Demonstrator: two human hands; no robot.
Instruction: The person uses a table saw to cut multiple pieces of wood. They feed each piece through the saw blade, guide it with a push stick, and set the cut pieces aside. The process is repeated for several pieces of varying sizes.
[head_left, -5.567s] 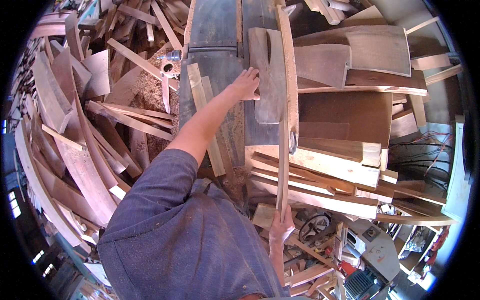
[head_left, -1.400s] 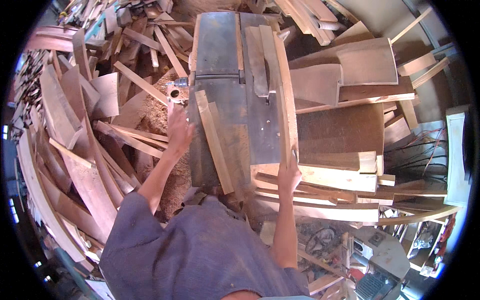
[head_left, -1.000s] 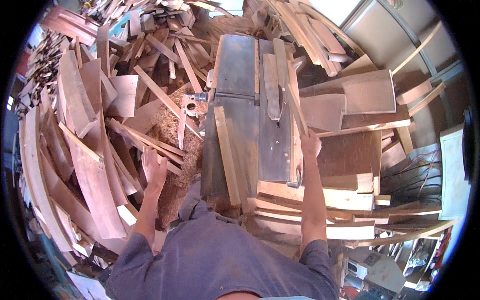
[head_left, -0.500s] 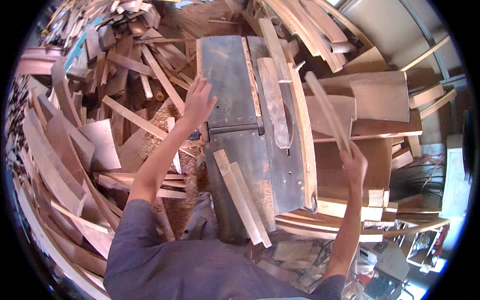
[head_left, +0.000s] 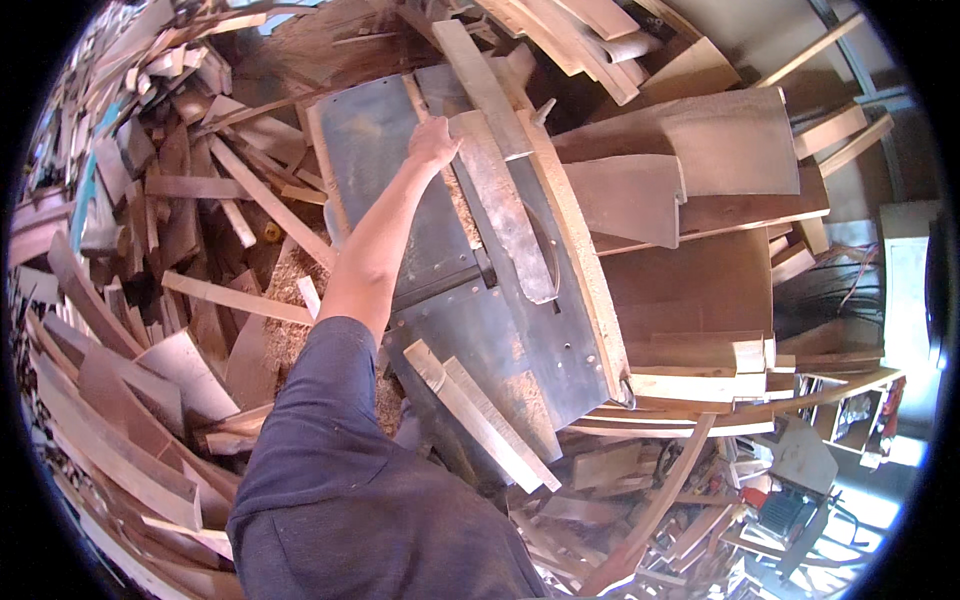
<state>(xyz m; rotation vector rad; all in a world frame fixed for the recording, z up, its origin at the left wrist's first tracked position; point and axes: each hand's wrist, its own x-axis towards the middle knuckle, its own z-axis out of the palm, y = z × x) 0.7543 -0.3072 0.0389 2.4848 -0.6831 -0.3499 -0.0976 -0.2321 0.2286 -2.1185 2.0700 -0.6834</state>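
Observation:
My left hand (head_left: 435, 145) reaches across a grey metal planer table (head_left: 375, 140). Its fingers are curled at the far end of a worn wooden board (head_left: 508, 215); whether they hold something is hidden. Down at the lower edge, my right hand (head_left: 607, 572) is closed on a long wooden strip (head_left: 675, 472), which slants up to the right, off the table. Much of that hand is cut off and blurred. Two short wooden strips, a nearer one (head_left: 465, 415) and one beside it (head_left: 500, 425), lie side by side on the table's near part.
A light wooden fence (head_left: 575, 230) runs along the table's right side. Wood offcuts (head_left: 190, 375) and sawdust (head_left: 285, 330) crowd the left. Wide boards (head_left: 690, 290) are stacked at right. A motor (head_left: 785, 510) sits among scraps at the lower right.
My left hand has moved right across the table, from its left edge to the worn board, and its fingers have curled. My right hand has swung down and back with the wooden strip.

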